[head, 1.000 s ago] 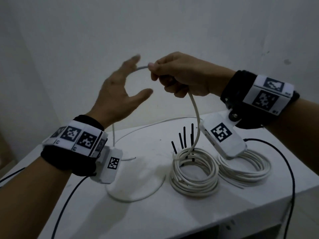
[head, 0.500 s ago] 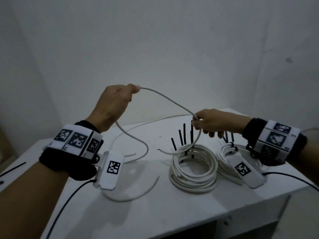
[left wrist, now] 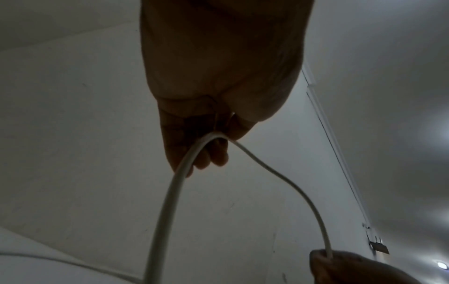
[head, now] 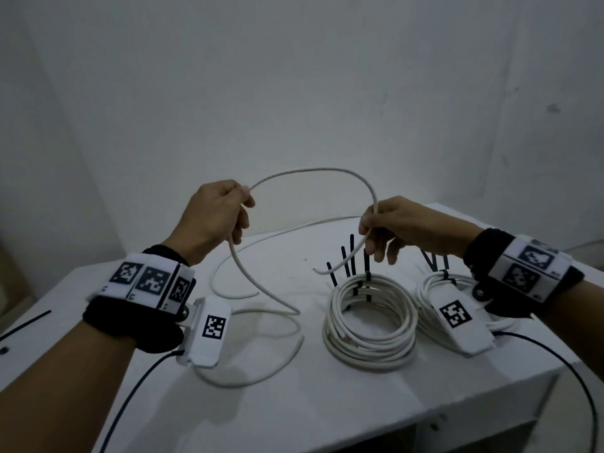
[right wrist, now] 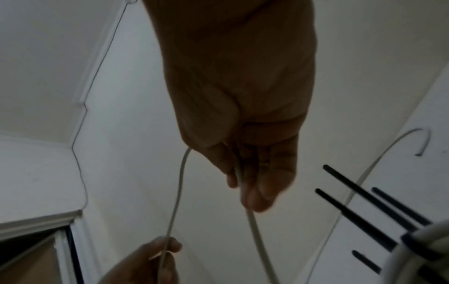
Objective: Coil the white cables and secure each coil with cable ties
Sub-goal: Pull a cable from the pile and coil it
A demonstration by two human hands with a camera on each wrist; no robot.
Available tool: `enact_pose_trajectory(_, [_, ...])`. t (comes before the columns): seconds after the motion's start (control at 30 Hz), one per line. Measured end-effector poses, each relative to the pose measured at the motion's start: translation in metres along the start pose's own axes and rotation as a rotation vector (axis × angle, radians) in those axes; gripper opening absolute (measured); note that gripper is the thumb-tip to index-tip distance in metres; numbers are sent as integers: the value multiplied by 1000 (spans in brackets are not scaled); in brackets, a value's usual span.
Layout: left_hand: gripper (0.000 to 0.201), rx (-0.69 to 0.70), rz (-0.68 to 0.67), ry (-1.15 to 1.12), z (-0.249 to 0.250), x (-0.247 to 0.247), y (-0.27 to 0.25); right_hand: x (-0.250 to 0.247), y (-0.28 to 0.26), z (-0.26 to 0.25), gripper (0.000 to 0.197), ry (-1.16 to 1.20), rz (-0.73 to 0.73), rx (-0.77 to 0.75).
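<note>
A loose white cable (head: 313, 171) arches in the air between both hands. My left hand (head: 222, 214) grips it at the left end of the arch, fingers curled round it (left wrist: 213, 138). My right hand (head: 385, 230) pinches it near its free end (head: 318, 272), which pokes out to the left (right wrist: 240, 178). From the left hand the cable drops to the white table (head: 327, 403) and loops there (head: 261, 374). A finished coil (head: 369, 318) with black cable ties (head: 351, 256) lies in the middle. A second tied coil (head: 425, 289) lies under my right wrist.
The table stands in a corner of white walls; its front and right edges (head: 490, 397) are close to the coils. Thin black leads (head: 137, 390) run from both wrist cameras over the table. A door frame (right wrist: 36, 221) shows in the right wrist view.
My right hand has risen from the coil and swung the cable into a high arch. My left hand has dropped a little and shifted right. The free end now points left.
</note>
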State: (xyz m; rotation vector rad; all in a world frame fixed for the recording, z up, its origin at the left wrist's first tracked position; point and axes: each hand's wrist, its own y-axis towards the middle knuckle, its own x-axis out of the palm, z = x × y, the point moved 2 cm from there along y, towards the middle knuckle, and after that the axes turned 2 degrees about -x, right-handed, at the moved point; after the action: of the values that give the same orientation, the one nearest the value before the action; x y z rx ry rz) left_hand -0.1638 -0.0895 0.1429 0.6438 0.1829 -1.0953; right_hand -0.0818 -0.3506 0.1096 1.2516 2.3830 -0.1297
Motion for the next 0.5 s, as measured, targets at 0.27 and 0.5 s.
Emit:
enact_pose_trajectory(0.27, [29,-197,-71,-263,-17,33,-8,38,-1,-10,19,506,11,-238])
enact_pose_trajectory(0.5, [30,-281,43,-577,-19,44,-9,82,-3,20,16,423,-233,-85])
